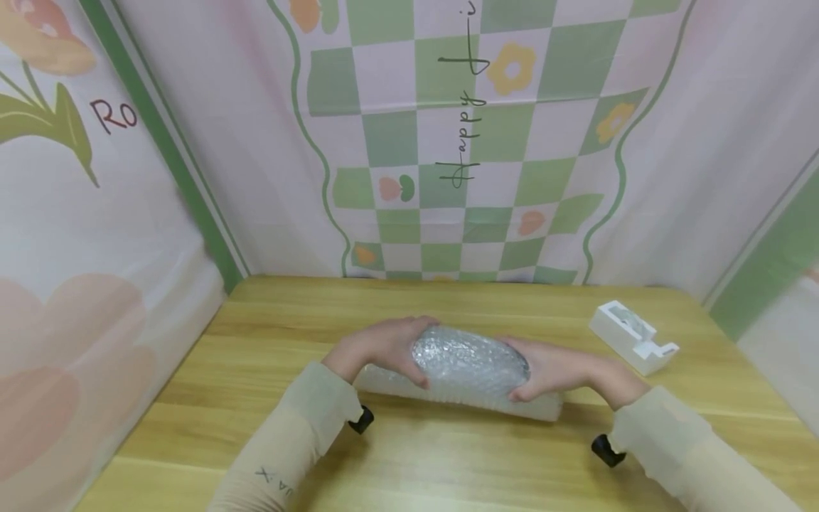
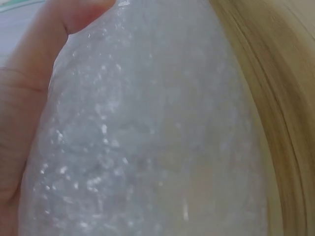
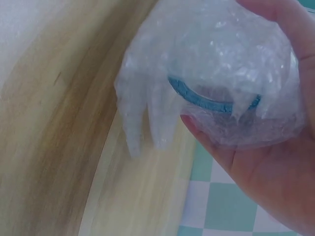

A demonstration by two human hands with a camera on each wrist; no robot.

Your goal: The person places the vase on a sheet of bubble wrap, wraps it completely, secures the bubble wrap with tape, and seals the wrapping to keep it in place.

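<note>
A bundle of clear bubble wrap (image 1: 473,363) lies lengthwise across the wooden table in front of me. My left hand (image 1: 392,350) grips its left part from above, thumb on the near side. At its right end, my right hand (image 1: 555,366) holds the wrap with the fingers over the top and the thumb in front. In the right wrist view, a teal curved rim (image 3: 211,104) shows through the open end of the wrap, and loose wrap strips hang beside it. Most of the wrapped object is hidden. Shiny bubble layers (image 2: 138,123) fill the left wrist view.
A white tape dispenser (image 1: 630,338) with a clear roll in it stands at the right back of the wooden table (image 1: 288,313). A printed green-and-white checked curtain (image 1: 448,142) hangs behind the table's far edge, with more cloth at the left.
</note>
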